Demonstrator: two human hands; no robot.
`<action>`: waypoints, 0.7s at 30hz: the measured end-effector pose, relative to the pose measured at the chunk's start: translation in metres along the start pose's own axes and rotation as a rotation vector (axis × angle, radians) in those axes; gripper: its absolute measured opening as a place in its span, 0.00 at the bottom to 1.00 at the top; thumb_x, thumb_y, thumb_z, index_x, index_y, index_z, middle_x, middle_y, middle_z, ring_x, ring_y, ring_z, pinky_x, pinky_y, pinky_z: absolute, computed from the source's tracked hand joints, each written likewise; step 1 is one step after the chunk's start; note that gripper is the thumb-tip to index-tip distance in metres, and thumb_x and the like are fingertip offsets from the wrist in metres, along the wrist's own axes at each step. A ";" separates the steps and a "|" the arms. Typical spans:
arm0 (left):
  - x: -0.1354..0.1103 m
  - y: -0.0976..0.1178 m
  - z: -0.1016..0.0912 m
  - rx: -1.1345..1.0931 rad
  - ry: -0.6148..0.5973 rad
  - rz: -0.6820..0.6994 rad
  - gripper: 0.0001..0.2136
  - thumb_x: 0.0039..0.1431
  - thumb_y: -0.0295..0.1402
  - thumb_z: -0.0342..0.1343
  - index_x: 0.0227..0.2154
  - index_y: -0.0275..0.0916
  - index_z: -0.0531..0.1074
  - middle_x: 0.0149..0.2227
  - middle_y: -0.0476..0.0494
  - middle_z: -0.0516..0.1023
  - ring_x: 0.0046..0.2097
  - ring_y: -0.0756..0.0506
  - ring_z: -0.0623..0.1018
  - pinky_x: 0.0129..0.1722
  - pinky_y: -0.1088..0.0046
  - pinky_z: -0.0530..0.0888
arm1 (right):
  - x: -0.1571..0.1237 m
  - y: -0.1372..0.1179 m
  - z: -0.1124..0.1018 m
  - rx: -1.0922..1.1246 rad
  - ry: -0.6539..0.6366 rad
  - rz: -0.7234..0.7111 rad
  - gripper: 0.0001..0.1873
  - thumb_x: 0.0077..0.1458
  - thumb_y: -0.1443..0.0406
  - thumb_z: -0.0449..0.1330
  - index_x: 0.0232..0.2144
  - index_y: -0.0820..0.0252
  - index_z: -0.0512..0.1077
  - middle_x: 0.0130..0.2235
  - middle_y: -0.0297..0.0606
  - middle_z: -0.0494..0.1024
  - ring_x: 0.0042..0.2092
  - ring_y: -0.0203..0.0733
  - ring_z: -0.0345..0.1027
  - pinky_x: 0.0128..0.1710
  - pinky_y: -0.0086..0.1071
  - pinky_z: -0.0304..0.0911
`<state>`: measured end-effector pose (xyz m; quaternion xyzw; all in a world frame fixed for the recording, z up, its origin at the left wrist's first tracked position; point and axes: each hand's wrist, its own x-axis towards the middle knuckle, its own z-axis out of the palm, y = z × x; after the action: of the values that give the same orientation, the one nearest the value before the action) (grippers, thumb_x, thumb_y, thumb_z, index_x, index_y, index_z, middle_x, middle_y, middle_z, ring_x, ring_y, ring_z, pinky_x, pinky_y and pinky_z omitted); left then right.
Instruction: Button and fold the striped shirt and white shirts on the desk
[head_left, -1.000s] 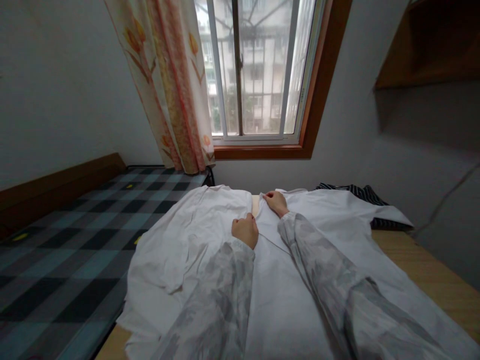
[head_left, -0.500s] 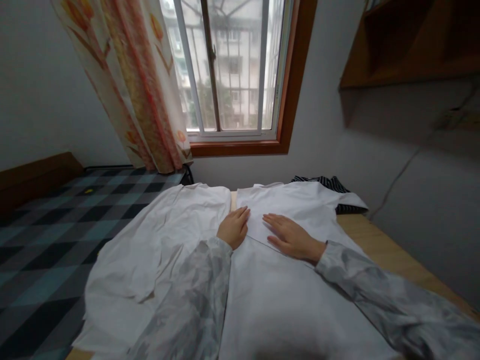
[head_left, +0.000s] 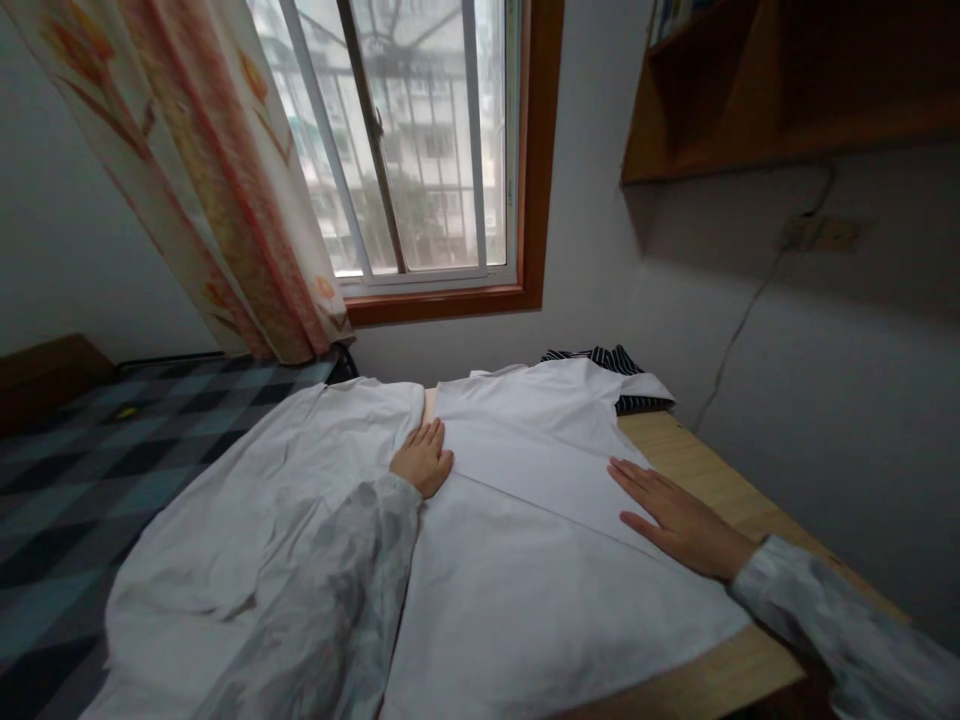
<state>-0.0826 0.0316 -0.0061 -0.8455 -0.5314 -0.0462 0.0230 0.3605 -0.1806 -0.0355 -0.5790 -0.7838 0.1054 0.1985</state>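
A white short-sleeved shirt (head_left: 525, 590) lies spread on a wooden table, with a crease line running across its middle. My left hand (head_left: 423, 459) rests flat on the shirt's left edge, fingers stretched out. On the shirt's right side, my right hand (head_left: 671, 515) lies with fingers extended and thumb apart, near the table edge. Neither hand grips anything. A second white garment (head_left: 225, 520), wrinkled, lies to the left, partly under my left sleeve.
The wooden table (head_left: 720, 480) shows along the right. Black-and-white striped cloth (head_left: 645, 403) sits at its far corner. On the left is a bed with a checked cover (head_left: 172, 440). A window (head_left: 420, 150), a curtain (head_left: 225, 200) and a wall shelf (head_left: 720, 110) stand beyond.
My right hand has slid right across the shirt, away from my left hand, which stays at the left edge. The view has turned to the right.
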 end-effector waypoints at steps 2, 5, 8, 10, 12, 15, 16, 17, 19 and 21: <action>0.002 0.000 -0.004 0.014 -0.027 -0.004 0.32 0.71 0.35 0.41 0.74 0.26 0.58 0.78 0.28 0.54 0.78 0.36 0.58 0.76 0.56 0.53 | -0.016 0.010 -0.005 0.022 0.010 0.033 0.37 0.70 0.47 0.57 0.77 0.39 0.57 0.77 0.32 0.56 0.78 0.53 0.50 0.79 0.56 0.45; 0.006 0.009 -0.015 0.048 -0.072 -0.062 0.32 0.70 0.36 0.44 0.73 0.26 0.60 0.77 0.25 0.56 0.78 0.33 0.58 0.75 0.50 0.55 | -0.030 0.022 -0.010 0.101 0.005 0.074 0.37 0.68 0.45 0.59 0.75 0.39 0.61 0.77 0.32 0.59 0.78 0.54 0.50 0.79 0.56 0.44; 0.005 0.029 -0.027 0.044 0.001 -0.039 0.31 0.71 0.41 0.47 0.72 0.30 0.62 0.77 0.26 0.56 0.78 0.32 0.56 0.76 0.48 0.54 | -0.022 0.033 -0.013 0.270 0.078 0.167 0.36 0.66 0.43 0.60 0.71 0.42 0.68 0.75 0.37 0.63 0.76 0.56 0.54 0.78 0.56 0.47; 0.002 0.046 -0.028 -0.005 0.082 0.064 0.31 0.73 0.46 0.47 0.73 0.36 0.63 0.78 0.31 0.55 0.79 0.34 0.56 0.77 0.50 0.52 | -0.001 0.041 -0.018 0.451 0.228 0.269 0.33 0.65 0.42 0.61 0.66 0.45 0.74 0.71 0.42 0.70 0.73 0.58 0.61 0.76 0.57 0.53; -0.003 0.060 -0.024 -0.060 0.084 0.138 0.32 0.74 0.50 0.46 0.73 0.39 0.62 0.78 0.34 0.55 0.79 0.35 0.56 0.77 0.52 0.52 | 0.029 0.050 -0.026 0.683 0.407 0.378 0.26 0.63 0.44 0.63 0.58 0.47 0.77 0.64 0.45 0.77 0.68 0.57 0.70 0.71 0.55 0.64; -0.008 0.068 -0.011 -0.106 -0.014 0.139 0.34 0.75 0.53 0.43 0.75 0.39 0.59 0.79 0.35 0.54 0.79 0.36 0.55 0.77 0.52 0.52 | 0.079 0.066 -0.045 1.088 0.614 0.537 0.17 0.58 0.52 0.69 0.45 0.51 0.76 0.50 0.45 0.83 0.54 0.51 0.80 0.57 0.46 0.79; -0.008 0.068 -0.007 -0.114 -0.038 0.127 0.35 0.75 0.54 0.42 0.76 0.39 0.57 0.79 0.35 0.52 0.79 0.36 0.54 0.77 0.52 0.52 | 0.094 0.071 -0.052 1.205 0.653 0.609 0.14 0.57 0.54 0.69 0.42 0.52 0.74 0.46 0.45 0.82 0.49 0.49 0.81 0.52 0.43 0.81; -0.009 0.067 -0.004 -0.120 -0.051 0.119 0.36 0.75 0.54 0.42 0.76 0.39 0.56 0.79 0.35 0.51 0.80 0.36 0.53 0.77 0.52 0.51 | 0.108 0.076 -0.058 1.306 0.644 0.672 0.13 0.58 0.55 0.67 0.41 0.53 0.73 0.45 0.45 0.81 0.46 0.47 0.81 0.49 0.41 0.82; -0.008 0.065 -0.001 -0.131 -0.056 0.119 0.36 0.75 0.55 0.42 0.77 0.38 0.55 0.80 0.35 0.49 0.80 0.36 0.51 0.77 0.51 0.50 | 0.129 0.085 -0.068 1.412 0.656 0.779 0.12 0.60 0.55 0.64 0.40 0.54 0.69 0.43 0.46 0.79 0.44 0.45 0.81 0.46 0.37 0.82; -0.008 0.063 -0.001 -0.143 -0.056 0.122 0.36 0.75 0.55 0.42 0.77 0.38 0.55 0.80 0.35 0.49 0.80 0.36 0.51 0.77 0.51 0.50 | 0.144 0.093 -0.074 1.437 0.713 0.843 0.09 0.63 0.57 0.61 0.39 0.54 0.67 0.42 0.45 0.78 0.42 0.44 0.81 0.43 0.34 0.81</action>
<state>-0.0294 -0.0035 -0.0055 -0.8768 -0.4747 -0.0587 -0.0496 0.4370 -0.0198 0.0212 -0.5529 -0.1443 0.4475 0.6879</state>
